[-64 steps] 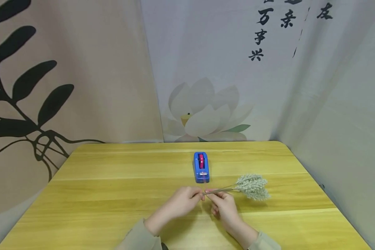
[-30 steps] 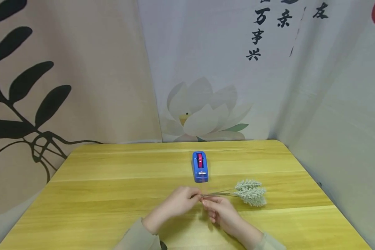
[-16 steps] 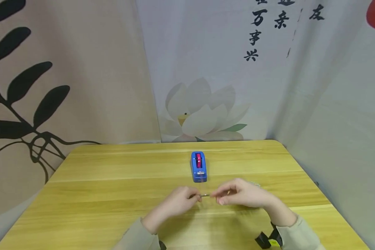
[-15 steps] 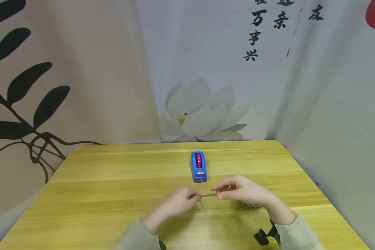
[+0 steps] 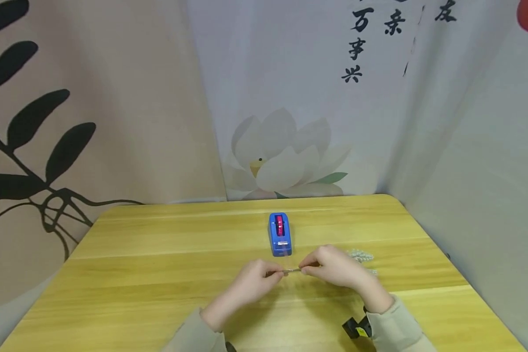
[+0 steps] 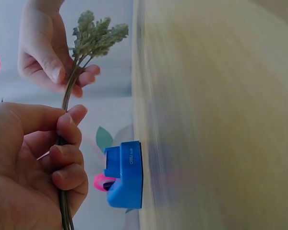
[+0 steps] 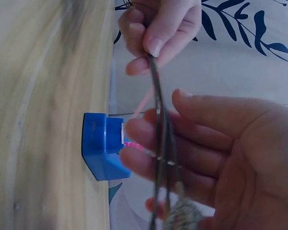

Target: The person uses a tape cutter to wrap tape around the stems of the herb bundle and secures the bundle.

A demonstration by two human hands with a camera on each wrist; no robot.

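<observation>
My left hand (image 5: 255, 283) grips the thin stems of a dried flower bunch (image 6: 98, 36), its fingers curled round them in the left wrist view. Facing it, my right hand (image 5: 336, 266) has its fingers behind the stems (image 7: 159, 110), with the thumb standing apart from them in the right wrist view. Pale fuzzy heads of the bunch show partly behind the right hand in the head view. A blue tape dispenser (image 5: 280, 234) with a pink roll stands just beyond the hands. From it a translucent pink tape strip (image 7: 143, 103) runs up toward the stems.
The wooden table (image 5: 158, 244) runs back to a printed curtain (image 5: 158, 122) with leaf and lotus patterns. A black wrist camera (image 5: 356, 328) sits at the right sleeve.
My right hand has turned over from below the stems to above them, covering most of the flower heads. My left hand keeps its grip in nearly the same place.
</observation>
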